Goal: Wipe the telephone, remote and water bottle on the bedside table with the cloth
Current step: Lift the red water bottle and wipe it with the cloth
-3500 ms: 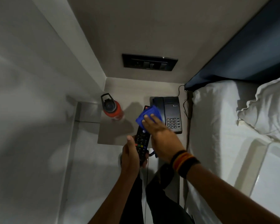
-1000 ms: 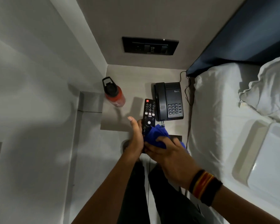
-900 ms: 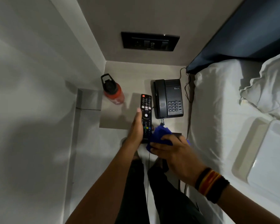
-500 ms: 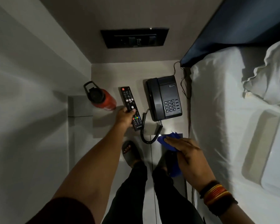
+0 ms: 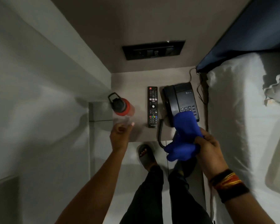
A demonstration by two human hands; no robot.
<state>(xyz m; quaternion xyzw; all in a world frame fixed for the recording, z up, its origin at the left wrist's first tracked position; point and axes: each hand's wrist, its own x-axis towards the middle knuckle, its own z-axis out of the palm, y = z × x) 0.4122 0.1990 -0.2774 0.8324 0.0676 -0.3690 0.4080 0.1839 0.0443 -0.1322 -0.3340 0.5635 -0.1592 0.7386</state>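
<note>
On the bedside table stands a red water bottle with a black cap, at the left edge. My left hand is at its lower part, blurred fingers and thumb curled around it. A black remote lies flat in the middle, with no hand on it. To its right sits the black telephone, its coiled cord hanging over the front edge. My right hand grips a bunched blue cloth held above the telephone's near corner, hiding part of the keypad.
A bed with white sheets borders the table on the right, with a dark headboard behind. A black switch panel is on the wall above the table. A white wall closes the left side. My legs and a sandalled foot are below.
My left hand let go of the remote, which now lies on the table, and moved left to the water bottle. My right hand lifted the cloth up over the telephone's near corner.
</note>
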